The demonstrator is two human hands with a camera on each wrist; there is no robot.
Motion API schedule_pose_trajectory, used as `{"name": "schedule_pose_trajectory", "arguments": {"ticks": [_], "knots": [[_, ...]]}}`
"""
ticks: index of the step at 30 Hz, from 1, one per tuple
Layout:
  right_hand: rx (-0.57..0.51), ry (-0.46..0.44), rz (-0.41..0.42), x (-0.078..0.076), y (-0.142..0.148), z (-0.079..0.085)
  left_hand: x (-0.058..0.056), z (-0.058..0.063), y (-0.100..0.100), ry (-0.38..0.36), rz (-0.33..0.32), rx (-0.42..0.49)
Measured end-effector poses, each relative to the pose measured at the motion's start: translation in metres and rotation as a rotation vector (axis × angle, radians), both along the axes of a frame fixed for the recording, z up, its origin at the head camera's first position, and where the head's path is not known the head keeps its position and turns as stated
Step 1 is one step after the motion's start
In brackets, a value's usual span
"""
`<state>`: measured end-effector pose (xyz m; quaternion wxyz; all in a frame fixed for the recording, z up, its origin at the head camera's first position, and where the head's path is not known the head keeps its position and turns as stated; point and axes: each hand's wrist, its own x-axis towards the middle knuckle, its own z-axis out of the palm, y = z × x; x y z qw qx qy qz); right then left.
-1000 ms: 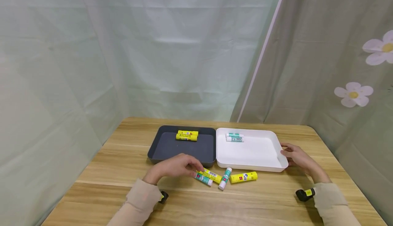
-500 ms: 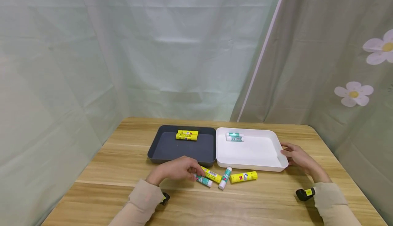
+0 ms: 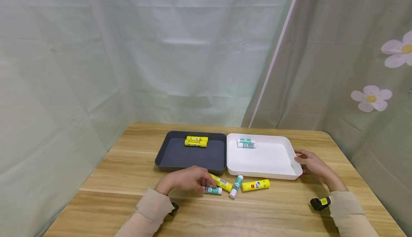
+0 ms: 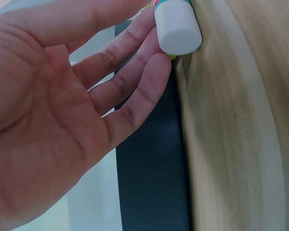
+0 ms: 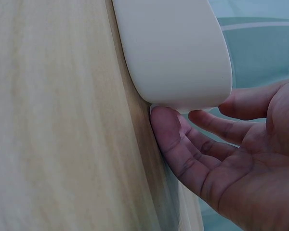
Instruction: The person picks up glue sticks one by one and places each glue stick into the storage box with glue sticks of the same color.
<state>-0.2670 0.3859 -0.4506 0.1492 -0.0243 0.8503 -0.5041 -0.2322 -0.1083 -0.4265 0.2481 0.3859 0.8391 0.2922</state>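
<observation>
In the head view my left hand (image 3: 190, 179) pinches the left end of a green-and-white glue stick (image 3: 214, 190) on the table; in the left wrist view its white end (image 4: 179, 31) shows by the fingers, the grip itself cut off at the top. Just behind lies a yellow glue stick (image 3: 222, 183), partly covered by that hand. A second green-and-white glue stick (image 3: 236, 186) and another yellow glue stick (image 3: 255, 185) lie further right. My right hand (image 3: 313, 165) rests at the right side of a white tray (image 3: 264, 162), relaxed fingers against its outer wall (image 5: 178, 53).
A dark grey tray (image 3: 177, 158) stands left of the white one, side by side. Two yellow glue sticks (image 3: 196, 143) lie in it; two green-and-white glue sticks (image 3: 246, 145) lie in the white tray. Curtains (image 3: 193, 51) hang behind the wooden table (image 3: 225, 219).
My left hand has shifted slightly right and down onto the green-and-white glue stick, which has turned from slanted to nearly level across the view. The right hand and both trays stay put.
</observation>
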Motion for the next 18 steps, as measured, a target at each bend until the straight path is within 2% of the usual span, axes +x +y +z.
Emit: {"name": "schedule_pose_trajectory", "arguments": {"ticks": [10, 18], "knots": [[0.001, 0.010, 0.005, -0.0028, 0.0031, -0.0045, 0.0002, -0.0045, 0.0015, 0.018, -0.046, -0.021], [0.003, 0.017, 0.010, -0.0028, 0.0036, -0.0045, 0.0015, -0.0059, 0.0034, 0.006, -0.039, -0.048]]}}
